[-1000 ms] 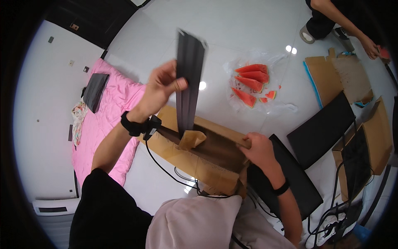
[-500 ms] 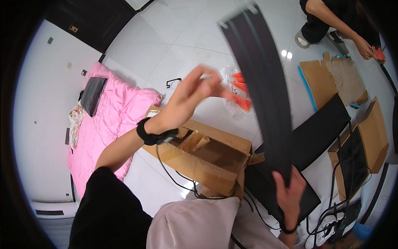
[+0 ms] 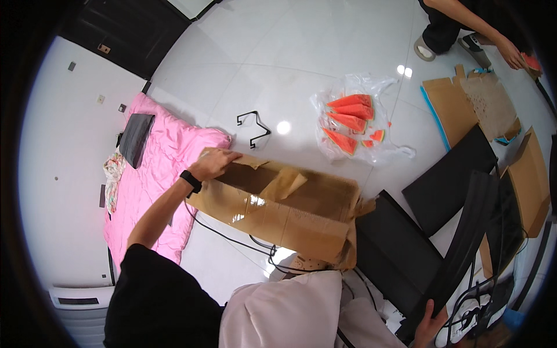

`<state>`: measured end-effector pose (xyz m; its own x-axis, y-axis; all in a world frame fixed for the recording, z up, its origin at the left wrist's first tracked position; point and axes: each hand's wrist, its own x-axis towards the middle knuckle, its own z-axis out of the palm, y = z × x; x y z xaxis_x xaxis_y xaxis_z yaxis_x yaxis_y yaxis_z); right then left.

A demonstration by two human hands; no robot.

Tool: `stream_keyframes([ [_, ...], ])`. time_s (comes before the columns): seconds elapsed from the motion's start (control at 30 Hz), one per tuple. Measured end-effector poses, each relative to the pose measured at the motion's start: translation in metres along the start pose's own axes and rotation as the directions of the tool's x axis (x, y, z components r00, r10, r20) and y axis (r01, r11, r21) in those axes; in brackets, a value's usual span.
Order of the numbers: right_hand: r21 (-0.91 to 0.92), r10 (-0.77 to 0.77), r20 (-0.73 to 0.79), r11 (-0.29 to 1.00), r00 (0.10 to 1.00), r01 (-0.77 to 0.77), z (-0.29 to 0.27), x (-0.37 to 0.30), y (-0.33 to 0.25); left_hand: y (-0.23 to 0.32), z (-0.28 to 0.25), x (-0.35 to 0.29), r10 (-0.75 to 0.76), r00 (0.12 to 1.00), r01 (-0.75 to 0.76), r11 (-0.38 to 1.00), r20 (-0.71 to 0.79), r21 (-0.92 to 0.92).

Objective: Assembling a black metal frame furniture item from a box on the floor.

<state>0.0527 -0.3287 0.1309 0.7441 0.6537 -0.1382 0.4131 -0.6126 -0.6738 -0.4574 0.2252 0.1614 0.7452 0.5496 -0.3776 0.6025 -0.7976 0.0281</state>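
My left hand [image 3: 213,165] is closed over the far left rim of a long, open cardboard box [image 3: 272,217], which stands in front of me with a torn brown flap [image 3: 290,184] inside. At the lower right, my right hand [image 3: 428,327] grips the near end of a long, dark, slightly curved strip [image 3: 461,243]. Its thumb shows along the strip's edge, while the other fingers are mostly hidden. The strip slants away to the right, over a flat black panel [image 3: 386,249] and close to a second black panel [image 3: 449,177].
Watermelon slices [image 3: 351,110] lie on a clear plastic bag [image 3: 400,152] beyond the box. A bent black frame [image 3: 267,133] lies on the floor, with a pink quilt [image 3: 168,168] at left. Black cables [image 3: 226,237] run beside the box. Another person's hand [image 3: 510,56] holds watermelon at far right.
The dark strip has swung down from upright in front of me to the right, with my right hand still on it. My left hand has come down onto the box's rim, uncovering the watermelon.
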Motion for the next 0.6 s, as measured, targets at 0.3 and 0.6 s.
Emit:
stream_keyframes([
  [0.3,-0.173,0.029,-0.117,0.984,0.993,-0.05,0.011,-0.008,0.027,0.082,-0.17,-0.051,0.194,0.816,0.084,0.892,-0.545,0.445],
  [0.6,-0.365,-0.12,-0.473,0.929,0.873,-0.07,0.038,-0.004,0.144,0.119,-0.248,-0.083,0.207,0.262,0.071,0.97,-0.943,0.232],
])
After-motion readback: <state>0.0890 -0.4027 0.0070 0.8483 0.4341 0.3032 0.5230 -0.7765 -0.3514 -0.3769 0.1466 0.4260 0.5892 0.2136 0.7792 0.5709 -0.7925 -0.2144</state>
